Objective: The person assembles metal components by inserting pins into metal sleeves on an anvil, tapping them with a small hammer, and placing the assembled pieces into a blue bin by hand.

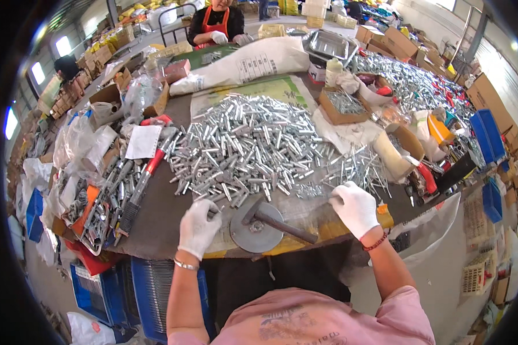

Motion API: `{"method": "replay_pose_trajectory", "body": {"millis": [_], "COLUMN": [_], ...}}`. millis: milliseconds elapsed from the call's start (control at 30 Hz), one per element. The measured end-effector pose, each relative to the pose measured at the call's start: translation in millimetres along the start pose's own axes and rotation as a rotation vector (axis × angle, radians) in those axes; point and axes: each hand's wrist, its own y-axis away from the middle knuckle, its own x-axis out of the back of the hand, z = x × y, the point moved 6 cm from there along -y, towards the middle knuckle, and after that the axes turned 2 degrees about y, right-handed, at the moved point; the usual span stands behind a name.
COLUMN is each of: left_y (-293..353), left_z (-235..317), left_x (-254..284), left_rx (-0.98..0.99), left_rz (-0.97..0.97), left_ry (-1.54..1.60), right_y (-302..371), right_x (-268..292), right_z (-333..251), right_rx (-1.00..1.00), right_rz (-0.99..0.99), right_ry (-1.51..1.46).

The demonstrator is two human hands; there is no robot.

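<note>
My left hand [199, 227], in a white glove, is closed in a pinch at the near edge of the table, with a small metal piece at its fingertips. Gloved in white too, my right hand [354, 208] has its fingers pressed together beside some small screws [308, 190]; what they hold is too small to tell. Between the hands a hammer [285, 223] lies across a round metal disc [248, 238]. Beyond them spreads a large heap of silvery metal sleeves [244, 144]. Long thin bolts [360, 169] lie loose just past my right hand.
Tools and plastic bags crowd the left, including a red-handled wire brush [138, 195]. At the right stand a cardboard box of screws [345, 105] and a red-handled tool [426, 177]. A white sack [247, 64] lies across the far side, where a person in a red apron [217, 26] works.
</note>
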Motion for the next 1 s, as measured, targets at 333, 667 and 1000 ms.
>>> {"method": "replay_pose_trajectory", "body": {"millis": [333, 667, 1000], "left_y": [74, 69, 74], "left_z": [33, 55, 51], "left_x": [-30, -25, -28], "left_rx": [0.049, -0.212, -0.260], "left_rz": [-0.125, -0.056, -0.065], "left_ry": [0.525, 0.040, 0.093], "right_y": [-1, 49, 53], "right_x": [-38, -32, -48], "right_z": [6, -124, -124], "right_rx": [0.032, 0.459, 0.448], "right_rz": [0.065, -0.154, -0.149], "right_ry": [0.143, -0.283, -0.248]}}
